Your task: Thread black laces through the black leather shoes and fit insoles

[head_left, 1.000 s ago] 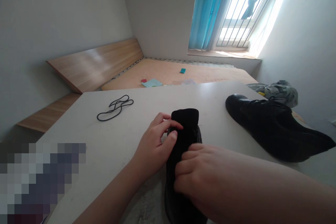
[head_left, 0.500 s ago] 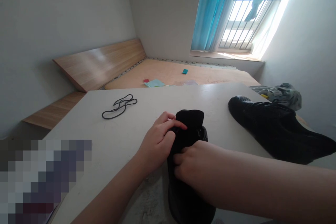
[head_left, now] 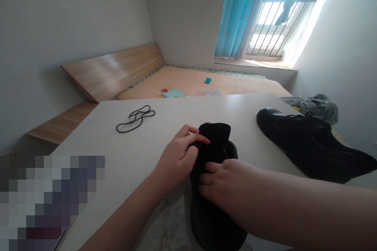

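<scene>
A black shoe [head_left: 216, 227] stands on the white table in front of me, its toe pointing away and its tongue [head_left: 215, 131] raised. My left hand [head_left: 184, 155] is closed on the left edge of the opening, with the index finger lying across the base of the tongue. From the right, my right hand [head_left: 219, 182] reaches over the rim, fingers bent down into the opening; the dark inside hides their tips. A loose dark shoelace [head_left: 131, 127] lies looped on the table to the left. On the right is a second black shoe [head_left: 300, 141] with its laces in.
The white table [head_left: 112, 188] fills the foreground, with a pixelated patch over its left corner. Beyond it are a bed [head_left: 244, 86] with small items on it and a wooden headboard [head_left: 118, 70]. Crumpled grey cloth [head_left: 321, 106] lies behind the second shoe.
My right hand has shifted slightly to the right and its fingers show a little more over the opening. The shoe has moved a touch to the right; my left hand keeps its hold.
</scene>
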A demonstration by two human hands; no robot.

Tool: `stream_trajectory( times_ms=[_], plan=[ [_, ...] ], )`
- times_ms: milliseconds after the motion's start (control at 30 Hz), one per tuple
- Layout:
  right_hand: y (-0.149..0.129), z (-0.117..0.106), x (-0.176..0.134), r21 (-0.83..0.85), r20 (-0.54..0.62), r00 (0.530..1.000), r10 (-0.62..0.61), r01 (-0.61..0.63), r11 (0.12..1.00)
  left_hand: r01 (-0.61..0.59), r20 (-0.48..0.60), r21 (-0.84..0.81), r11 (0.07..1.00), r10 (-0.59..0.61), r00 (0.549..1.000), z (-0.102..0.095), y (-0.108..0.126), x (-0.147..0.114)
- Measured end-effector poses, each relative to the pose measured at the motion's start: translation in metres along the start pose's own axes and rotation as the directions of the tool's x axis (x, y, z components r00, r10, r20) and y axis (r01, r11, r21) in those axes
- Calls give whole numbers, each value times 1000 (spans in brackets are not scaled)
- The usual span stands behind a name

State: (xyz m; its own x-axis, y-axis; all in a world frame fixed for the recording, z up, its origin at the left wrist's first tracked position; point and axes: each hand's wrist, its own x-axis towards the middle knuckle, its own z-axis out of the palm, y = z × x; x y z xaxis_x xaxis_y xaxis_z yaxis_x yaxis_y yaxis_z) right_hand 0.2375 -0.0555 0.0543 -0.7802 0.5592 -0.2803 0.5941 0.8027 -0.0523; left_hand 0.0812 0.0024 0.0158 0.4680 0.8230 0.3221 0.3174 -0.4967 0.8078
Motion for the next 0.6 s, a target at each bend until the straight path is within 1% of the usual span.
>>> stream_trajectory(
  times_ms=[167,400,600],
  plan=[
    [-1,-3,-3,-9,32,999,23,-23,1000,9,-3,-1,1000,-9,1000,-1,0,-1],
    [4,3,-1,-30,-42,999,-2,1,1000,6,-9,15,1000,-6,1000,-1,0,0],
    [4,2,0,-38,-9,1000,15,-16,999,11,-3,31,999,-10,1000,-2,1,-1]
  ],
)
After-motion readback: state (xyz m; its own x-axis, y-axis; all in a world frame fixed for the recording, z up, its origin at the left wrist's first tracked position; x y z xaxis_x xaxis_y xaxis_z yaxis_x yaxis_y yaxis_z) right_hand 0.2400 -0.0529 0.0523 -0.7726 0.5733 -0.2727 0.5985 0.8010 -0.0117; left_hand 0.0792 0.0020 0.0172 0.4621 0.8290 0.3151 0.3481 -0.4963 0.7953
